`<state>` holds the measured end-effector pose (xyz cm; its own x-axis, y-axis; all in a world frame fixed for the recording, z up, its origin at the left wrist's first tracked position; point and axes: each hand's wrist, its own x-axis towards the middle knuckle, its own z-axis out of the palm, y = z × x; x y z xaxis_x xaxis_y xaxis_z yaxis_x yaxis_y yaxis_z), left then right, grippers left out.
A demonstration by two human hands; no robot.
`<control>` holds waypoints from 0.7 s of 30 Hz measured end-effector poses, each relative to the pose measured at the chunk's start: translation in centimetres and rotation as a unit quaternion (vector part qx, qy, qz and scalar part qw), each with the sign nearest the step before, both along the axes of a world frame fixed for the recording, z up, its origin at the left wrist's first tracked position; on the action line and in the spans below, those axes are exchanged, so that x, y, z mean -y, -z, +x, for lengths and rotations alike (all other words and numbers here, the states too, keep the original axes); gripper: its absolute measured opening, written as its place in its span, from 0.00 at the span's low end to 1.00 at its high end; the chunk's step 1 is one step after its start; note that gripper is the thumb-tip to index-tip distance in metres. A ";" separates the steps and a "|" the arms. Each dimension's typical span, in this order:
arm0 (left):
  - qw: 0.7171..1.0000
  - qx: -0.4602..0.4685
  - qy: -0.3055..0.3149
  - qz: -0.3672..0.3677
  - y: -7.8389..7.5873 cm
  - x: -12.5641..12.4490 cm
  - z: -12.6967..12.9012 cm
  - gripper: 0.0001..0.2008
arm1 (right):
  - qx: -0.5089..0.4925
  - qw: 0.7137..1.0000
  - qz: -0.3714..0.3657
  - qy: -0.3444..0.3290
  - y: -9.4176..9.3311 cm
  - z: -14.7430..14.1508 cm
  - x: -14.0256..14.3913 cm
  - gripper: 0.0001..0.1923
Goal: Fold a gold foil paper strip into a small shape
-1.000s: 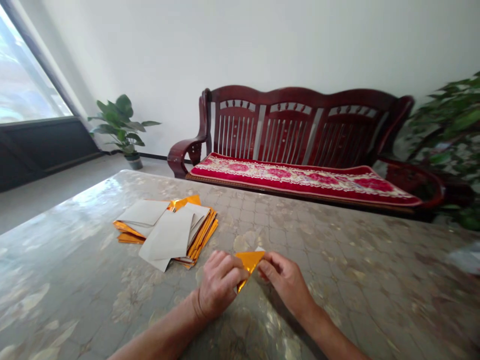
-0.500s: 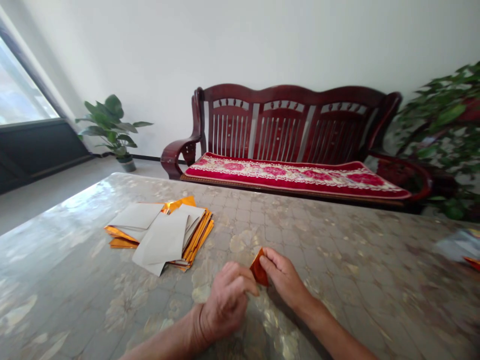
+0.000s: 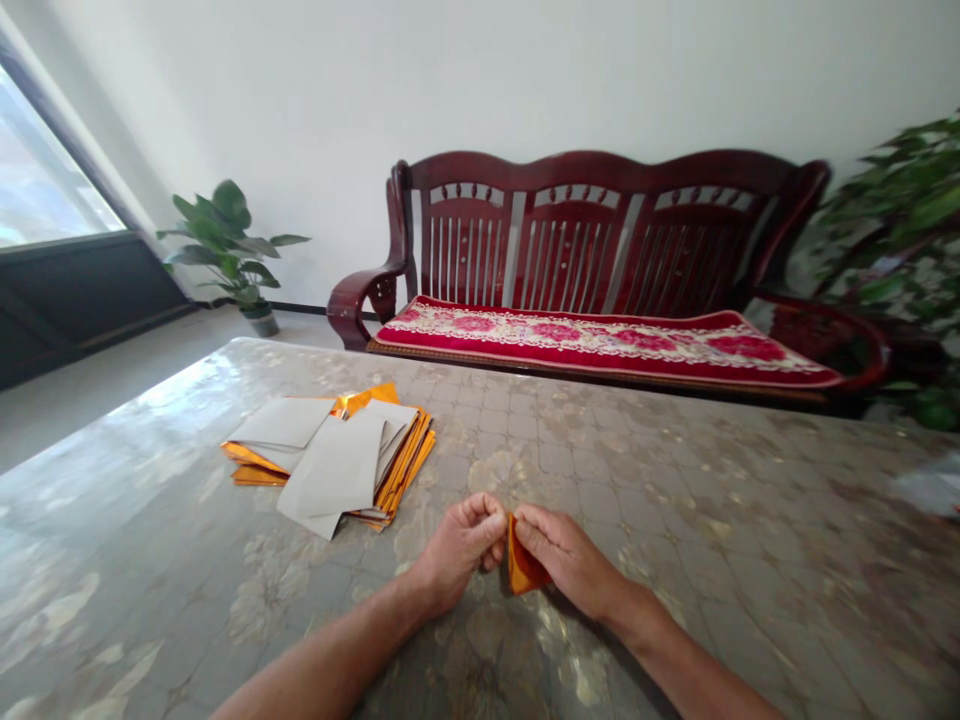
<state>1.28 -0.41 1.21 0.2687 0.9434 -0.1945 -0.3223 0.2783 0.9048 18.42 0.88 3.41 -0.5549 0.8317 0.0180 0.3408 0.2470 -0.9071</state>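
Observation:
My right hand [image 3: 574,555] is closed on a small folded piece of orange-gold foil paper [image 3: 526,573], with the thumb lying along its near face. The paper stands tilted just above the table, its folded layers showing at the left edge. My left hand [image 3: 469,545] is closed in a pinch right beside that edge. Whether its fingertips hold anything is too small to make out. Left of my hands, a loose pile of foil paper sheets [image 3: 337,465] lies on the table, several with pale grey backs up and orange-gold edges showing.
The table [image 3: 660,480] has a shiny floral cover. Clear plastic [image 3: 930,487] lies near its right end. Beyond the far edge stands a dark red wooden bench [image 3: 574,250] with a red floral seat cover. Potted plants [image 3: 229,245] stand left and right of the bench.
My left hand has turned and lifted its fingers to the paper's edge, closing into a pinch. My right hand has swung the paper slightly nearer me. The view has shifted slightly.

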 end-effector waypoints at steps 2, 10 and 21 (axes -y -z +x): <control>1.000 -0.008 0.000 0.009 0.1 0.1 0.0 0.23 | 0.017 1.000 0.023 0.003 0.1 0.0 0.0 0.23; 0.993 -0.108 -0.013 0.048 -0.6 -0.1 -0.3 0.18 | 0.122 0.980 0.158 0.007 -0.1 0.0 0.0 0.21; 0.958 -0.218 -0.117 0.148 -0.1 -0.2 -0.4 0.08 | 0.095 0.974 0.170 0.116 0.3 -0.4 -0.2 0.08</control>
<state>0.92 -0.18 1.27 -0.0026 0.9990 0.0452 0.0819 -0.0448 0.9956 18.06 1.05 3.10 -0.3725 0.8992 0.2295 0.5775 0.4182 -0.7012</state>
